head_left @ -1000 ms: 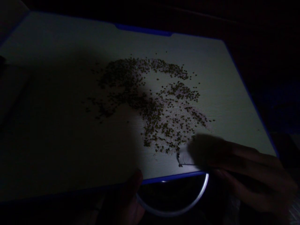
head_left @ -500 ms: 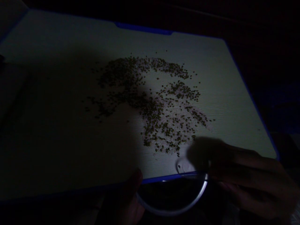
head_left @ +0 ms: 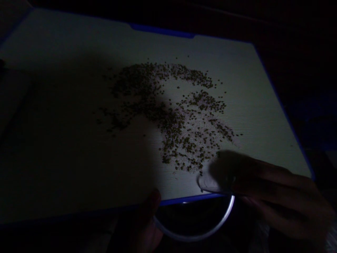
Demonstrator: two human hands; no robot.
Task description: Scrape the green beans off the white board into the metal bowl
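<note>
Small dark seeds (head_left: 184,140) mixed with paler grains lie spread over a pale wood-grain board (head_left: 263,105) with blue edging. My right hand (head_left: 286,200), fingers closed, holds a small clear round-ended piece (head_left: 213,183) low over the front edge; I cannot tell its exact kind. A single dark seed sits beside its lower rim. Under that edge is a round container (head_left: 195,238) with a shiny pale rim and a dark inside. My left hand (head_left: 147,225) grips the container's left side, thumb up against the board's edge; its other fingers are mostly hidden.
Deep shadow covers the board's left half. A pale flat object (head_left: 13,95) lies at the far left. The blue lip (head_left: 163,31) marks the board's back edge. Beyond the right side, a dark blue shape (head_left: 313,123) shows dimly.
The clear piece has tilted and shifted slightly at the front edge. The seed seen within its outline now sits at its lower rim. My left hand and the container have hardly moved.
</note>
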